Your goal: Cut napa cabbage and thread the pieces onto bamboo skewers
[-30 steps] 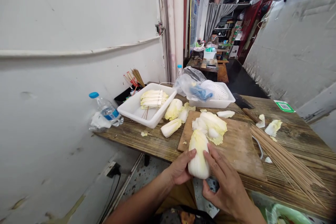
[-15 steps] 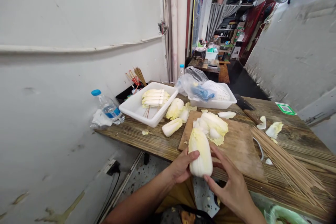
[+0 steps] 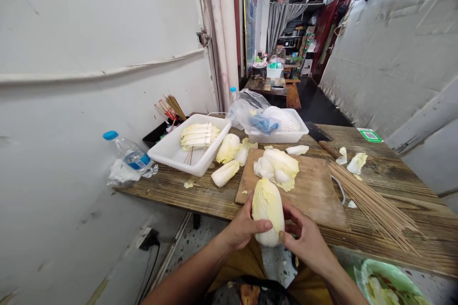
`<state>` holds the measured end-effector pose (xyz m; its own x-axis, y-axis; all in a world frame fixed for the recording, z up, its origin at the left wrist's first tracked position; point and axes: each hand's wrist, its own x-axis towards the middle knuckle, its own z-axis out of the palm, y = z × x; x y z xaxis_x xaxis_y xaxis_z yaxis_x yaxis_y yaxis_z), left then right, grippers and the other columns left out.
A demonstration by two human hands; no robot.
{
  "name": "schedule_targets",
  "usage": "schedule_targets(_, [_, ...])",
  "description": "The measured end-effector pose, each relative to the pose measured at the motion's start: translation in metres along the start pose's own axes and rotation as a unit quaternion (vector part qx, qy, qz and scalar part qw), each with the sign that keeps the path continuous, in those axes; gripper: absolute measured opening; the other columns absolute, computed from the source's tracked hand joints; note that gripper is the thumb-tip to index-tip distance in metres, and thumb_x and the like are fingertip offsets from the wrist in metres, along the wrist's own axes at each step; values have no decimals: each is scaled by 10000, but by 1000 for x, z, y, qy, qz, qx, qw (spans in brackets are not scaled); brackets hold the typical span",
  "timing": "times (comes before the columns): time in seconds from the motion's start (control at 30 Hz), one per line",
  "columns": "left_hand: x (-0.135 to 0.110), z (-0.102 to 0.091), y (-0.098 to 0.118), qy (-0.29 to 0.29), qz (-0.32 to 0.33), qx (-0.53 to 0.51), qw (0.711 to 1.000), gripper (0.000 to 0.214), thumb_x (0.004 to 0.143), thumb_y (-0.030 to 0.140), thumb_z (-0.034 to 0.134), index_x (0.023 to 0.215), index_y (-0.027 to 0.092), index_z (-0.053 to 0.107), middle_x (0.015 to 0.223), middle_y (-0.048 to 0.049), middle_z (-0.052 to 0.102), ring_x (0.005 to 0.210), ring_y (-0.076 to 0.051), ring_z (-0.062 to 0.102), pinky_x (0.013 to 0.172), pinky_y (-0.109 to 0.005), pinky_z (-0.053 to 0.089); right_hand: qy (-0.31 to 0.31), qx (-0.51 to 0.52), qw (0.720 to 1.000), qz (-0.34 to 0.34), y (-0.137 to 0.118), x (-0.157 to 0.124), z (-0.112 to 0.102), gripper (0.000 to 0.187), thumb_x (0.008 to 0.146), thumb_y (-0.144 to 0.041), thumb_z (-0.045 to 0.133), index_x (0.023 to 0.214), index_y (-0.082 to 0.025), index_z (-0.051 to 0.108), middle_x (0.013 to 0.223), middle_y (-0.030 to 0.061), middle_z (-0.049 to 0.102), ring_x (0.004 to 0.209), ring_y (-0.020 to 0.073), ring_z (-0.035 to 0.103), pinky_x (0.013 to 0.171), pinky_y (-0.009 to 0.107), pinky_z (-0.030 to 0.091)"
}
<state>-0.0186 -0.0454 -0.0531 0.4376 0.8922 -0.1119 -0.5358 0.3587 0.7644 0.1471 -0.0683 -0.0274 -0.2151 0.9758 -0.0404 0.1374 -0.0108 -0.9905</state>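
Note:
A pale yellow-white napa cabbage point(image 3: 267, 212) is held upright just off the near edge of the cutting board point(image 3: 315, 193). My left hand point(image 3: 245, 226) wraps its left side, thumb across the front. On the right side, the fingers and thumb of my right hand point(image 3: 302, 233) grip the same cabbage. Loose cabbage leaves point(image 3: 277, 167) lie heaped on the board behind it. Left of the board, a small cabbage piece point(image 3: 225, 173) and a rounder cabbage chunk point(image 3: 228, 147) rest on the wooden table point(image 3: 171, 190).
A white tray point(image 3: 166, 152) holds skewered cabbage slices. Behind the board sits another white tray point(image 3: 286, 137) with plastic bags. To the right lie a cleaver point(image 3: 322, 138) and bamboo skewers point(image 3: 372, 205). A water bottle point(image 3: 134, 155) stands left; a lined bin point(image 3: 386, 271) is below right.
The cabbage has turned in my hands, showing a yellower leafy side. My right fingers have closed in on its side. The whole view has shifted, bringing more of the bin into sight.

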Motion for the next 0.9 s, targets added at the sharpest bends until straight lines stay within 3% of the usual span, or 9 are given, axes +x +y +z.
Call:
schedule_targets(0.2, [1,0,-1,10,1,57,998,878,517,334,837,1258,186,390,1166,-132,582,1023,-264,575,858,-370,462,-15,14,1000,-3,6,3,-1,449,693,-175,579,1140,-155,538,1088,108,632,928,206,622,809,349,520])
schedule_targets(0.3, [10,-3,15,53,29,188,980,884,571,436,778,1303,173,358,1209,-142,565,1075,-288,551,882,-396,460,-20,24,999,-9,11,3,-2,459,745,-274,594,1183,-163,512,1086,110,628,951,206,614,827,358,518])
schedule_targets(0.37, [26,-7,36,123,82,369,918,880,586,440,759,1323,177,357,1247,-129,546,1131,-290,518,938,-396,428,-7,19,1000,-12,17,1,-4,483,762,-327,601,1208,-170,501,1076,107,626,962,205,605,829,354,516])
schedule_targets(0.43, [51,-12,62,187,134,558,797,885,592,414,752,1347,202,344,1296,-110,516,1181,-289,483,991,-385,382,16,7,1000,-12,25,-2,-7,467,773,-359,601,1195,-176,520,1075,107,624,959,202,600,821,343,515])
schedule_targets(0.5, [83,-19,86,210,153,679,686,862,636,411,709,1375,240,300,1329,-95,494,1194,-286,479,989,-370,375,38,-7,999,-13,34,-6,-10,419,781,-377,596,1150,-181,560,1080,107,628,943,199,604,813,333,512])
schedule_targets(0.6, [133,-28,111,235,61,774,585,890,656,470,666,1394,225,233,1236,-123,569,1107,-302,553,874,-355,438,59,-30,998,-19,49,-14,-18,352,787,-390,585,1071,-184,614,1057,102,646,895,194,623,802,323,510])
schedule_targets(0.7, [166,-36,115,222,-17,820,527,856,672,523,619,1368,186,253,1179,-137,602,1070,-301,580,813,-324,450,82,-58,995,-23,61,-22,-31,308,802,-393,567,1013,-184,648,1006,94,666,886,198,634,793,314,508])
schedule_targets(0.9, [178,-46,97,179,-36,851,492,807,631,520,650,1308,213,334,1108,-106,638,1017,-289,609,757,-300,452,155,-112,981,-18,76,-33,-67,280,817,-396,542,938,-186,682,936,81,700,863,218,657,752,325,526])
